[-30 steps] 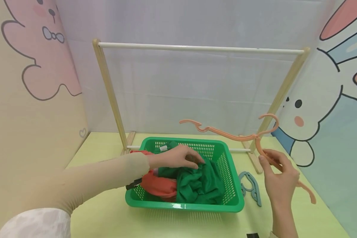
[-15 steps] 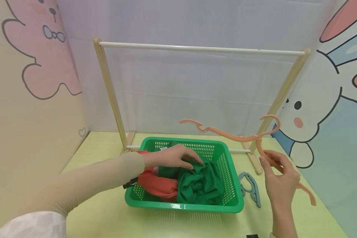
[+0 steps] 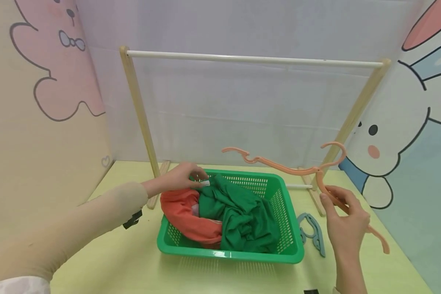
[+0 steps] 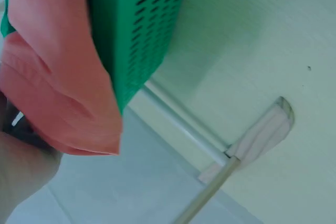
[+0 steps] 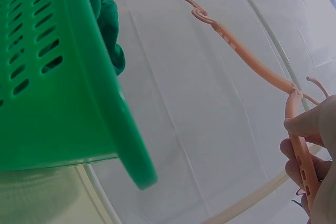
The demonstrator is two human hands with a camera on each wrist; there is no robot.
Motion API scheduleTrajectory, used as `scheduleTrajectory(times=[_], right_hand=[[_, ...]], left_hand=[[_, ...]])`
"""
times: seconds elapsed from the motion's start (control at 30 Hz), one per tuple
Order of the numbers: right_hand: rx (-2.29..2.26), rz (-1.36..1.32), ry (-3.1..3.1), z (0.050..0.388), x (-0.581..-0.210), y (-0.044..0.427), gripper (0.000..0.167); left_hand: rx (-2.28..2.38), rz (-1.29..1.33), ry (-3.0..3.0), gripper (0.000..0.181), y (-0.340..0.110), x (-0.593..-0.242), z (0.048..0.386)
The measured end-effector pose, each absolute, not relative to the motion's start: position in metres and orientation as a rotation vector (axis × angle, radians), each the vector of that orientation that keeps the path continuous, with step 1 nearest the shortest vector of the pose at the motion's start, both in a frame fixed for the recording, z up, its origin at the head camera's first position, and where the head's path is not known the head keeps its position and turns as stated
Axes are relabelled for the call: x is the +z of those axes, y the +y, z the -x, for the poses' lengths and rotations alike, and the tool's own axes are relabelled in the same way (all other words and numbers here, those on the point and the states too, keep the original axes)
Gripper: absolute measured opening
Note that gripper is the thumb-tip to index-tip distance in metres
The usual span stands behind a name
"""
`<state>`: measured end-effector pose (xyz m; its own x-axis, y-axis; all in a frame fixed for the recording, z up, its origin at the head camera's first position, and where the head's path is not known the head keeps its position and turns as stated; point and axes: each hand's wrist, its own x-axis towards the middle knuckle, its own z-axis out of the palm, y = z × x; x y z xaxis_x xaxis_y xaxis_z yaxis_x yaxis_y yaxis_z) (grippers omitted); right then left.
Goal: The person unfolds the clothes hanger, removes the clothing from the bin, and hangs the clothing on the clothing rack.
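My left hand (image 3: 185, 176) is at the back left of the green basket (image 3: 226, 256), thumb and fingers pinching the green garment (image 3: 248, 216) beside its white label (image 3: 205, 183). A red garment (image 3: 191, 220) lies bunched in the basket's left side; in the left wrist view its red cloth (image 4: 58, 77) covers most of the fingers. To the right of the basket, my right hand (image 3: 347, 222) grips one arm of an orange folding hanger (image 3: 279, 165). The hanger is in the air, its hook up and its other arm reaching left above the basket's back rim.
Behind the basket stands a wooden rack with a white rail (image 3: 253, 60). A blue-grey folded hanger (image 3: 312, 234) lies on the yellow table (image 3: 132, 253), between the basket and my right hand. Walls with cartoon animals close in both sides.
My left hand has gone from the middle of the green garment to its label, back and left. More of the garments shows now. My right hand keeps the hanger nearly still.
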<state>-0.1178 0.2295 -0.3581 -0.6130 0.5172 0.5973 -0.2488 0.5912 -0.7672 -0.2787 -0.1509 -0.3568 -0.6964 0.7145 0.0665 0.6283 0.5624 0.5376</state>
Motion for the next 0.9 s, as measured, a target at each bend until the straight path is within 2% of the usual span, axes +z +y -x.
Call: scheduleTrajectory(times=[0.17,0.33,0.9], right_hand=[[1.102,0.214,-1.949,0.117,-0.358,0.230,0.021],[1.092,0.216,-1.956,0.116,-0.358,0.231,0.021],[1.106,0.235,-1.925,0.116,-0.356,0.233,0.022]], left_hand=[[0.674,-1.068,2.614,0.013,-0.157,-0.366,0.283],[0.693,-1.092,2.670,0.010,-0.155,-0.360,0.284],[0.796,-1.116,2.717,0.013,-0.140,-0.260,0.295]])
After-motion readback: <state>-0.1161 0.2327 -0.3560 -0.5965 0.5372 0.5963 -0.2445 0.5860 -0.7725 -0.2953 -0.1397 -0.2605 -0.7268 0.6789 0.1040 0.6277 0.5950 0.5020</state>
